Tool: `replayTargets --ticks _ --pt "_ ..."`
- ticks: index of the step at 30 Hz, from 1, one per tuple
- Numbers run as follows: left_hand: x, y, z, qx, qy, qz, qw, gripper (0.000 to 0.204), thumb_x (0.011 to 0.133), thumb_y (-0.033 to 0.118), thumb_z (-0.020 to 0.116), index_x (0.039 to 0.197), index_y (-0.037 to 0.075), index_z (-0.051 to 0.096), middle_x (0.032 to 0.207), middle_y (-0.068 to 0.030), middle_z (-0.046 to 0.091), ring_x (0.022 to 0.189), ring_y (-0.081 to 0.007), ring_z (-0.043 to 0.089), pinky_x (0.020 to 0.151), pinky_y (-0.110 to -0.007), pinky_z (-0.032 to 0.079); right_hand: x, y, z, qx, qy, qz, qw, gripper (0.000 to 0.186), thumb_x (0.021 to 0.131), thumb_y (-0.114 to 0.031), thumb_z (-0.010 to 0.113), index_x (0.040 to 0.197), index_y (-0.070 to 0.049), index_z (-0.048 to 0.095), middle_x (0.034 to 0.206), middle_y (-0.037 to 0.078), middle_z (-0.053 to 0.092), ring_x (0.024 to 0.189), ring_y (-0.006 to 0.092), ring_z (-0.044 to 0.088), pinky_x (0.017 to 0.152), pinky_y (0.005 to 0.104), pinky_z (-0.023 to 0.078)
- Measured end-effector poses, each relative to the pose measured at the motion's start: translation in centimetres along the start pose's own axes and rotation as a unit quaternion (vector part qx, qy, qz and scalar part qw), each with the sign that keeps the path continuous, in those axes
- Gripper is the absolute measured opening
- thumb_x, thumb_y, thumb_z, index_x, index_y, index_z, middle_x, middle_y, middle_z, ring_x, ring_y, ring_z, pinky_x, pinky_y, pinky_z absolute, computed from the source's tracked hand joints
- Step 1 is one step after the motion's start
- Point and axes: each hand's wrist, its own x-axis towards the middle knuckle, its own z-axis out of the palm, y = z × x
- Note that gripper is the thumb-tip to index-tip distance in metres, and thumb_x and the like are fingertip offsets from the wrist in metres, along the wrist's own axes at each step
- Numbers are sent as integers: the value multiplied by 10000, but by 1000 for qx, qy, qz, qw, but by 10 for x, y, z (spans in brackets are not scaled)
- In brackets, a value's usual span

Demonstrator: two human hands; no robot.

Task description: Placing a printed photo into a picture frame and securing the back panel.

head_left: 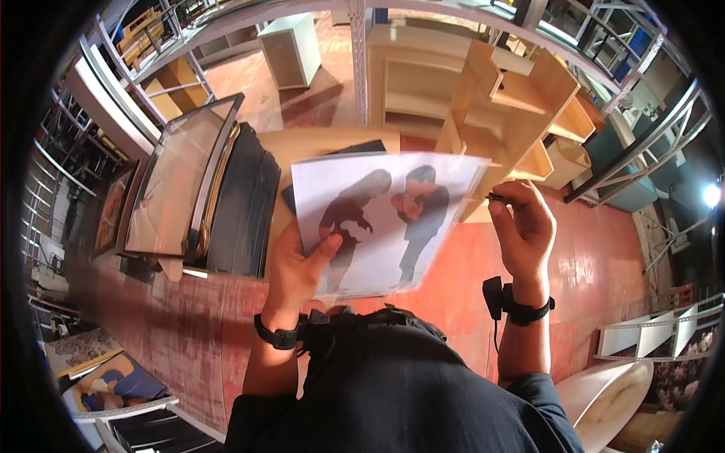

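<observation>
A translucent-edged sheet printed with two figures is held up in front of me by my left hand, its thumb over the sheet's lower left. My right hand is raised just right of the sheet, pinching a small dark object too small to name. Behind the sheet, a dark flat item lies on a light wooden table, mostly hidden. Left of the sheet stand a glass-fronted frame, several black boards and a brown framed picture.
Light wooden shelf units stand behind and right, near a white cabinet and metal racks. A red floor runs below. Boards with pictures sit at lower left; a curved white piece is at lower right.
</observation>
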Motion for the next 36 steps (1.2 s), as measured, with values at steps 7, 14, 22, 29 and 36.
replayTargets --ticks 7,14,22,29,36 --pt "8 15 -16 112 -42 22 993 281 929 165 753 1134 -3 659 907 -61 737 854 -111 676 781 -282 522 37 -53 19 -81 -31 -67 994 155 800 49 732 943 11 686 831 93 681 743 185 645 707 305 520" --pt "18 14 -35 115 -84 62 988 217 917 125 755 1071 4 663 893 -89 757 791 -166 724 724 -293 547 49 -89 44 -193 -61 -78 976 149 803 19 731 941 -36 721 839 96 681 754 265 676 681 333 537" --pt "29 19 -45 120 -106 65 985 189 909 86 755 1049 5 656 894 -110 760 826 -189 747 735 -300 561 49 -97 62 -216 -81 -74 970 163 802 39 725 944 -41 726 853 97 678 751 266 674 680 335 536" --pt "35 17 -51 122 -113 63 984 173 899 73 758 1016 2 652 885 -114 758 821 -204 751 727 -303 561 50 -95 72 -214 -87 -66 971 160 807 46 715 946 -31 730 859 105 679 757 260 676 684 332 534" --pt "36 14 -54 129 -109 56 984 162 897 91 759 993 6 660 865 -120 755 804 -227 753 707 -310 559 53 -91 76 -214 -101 -62 969 135 819 56 704 942 7 729 886 96 691 792 210 670 713 306 517"
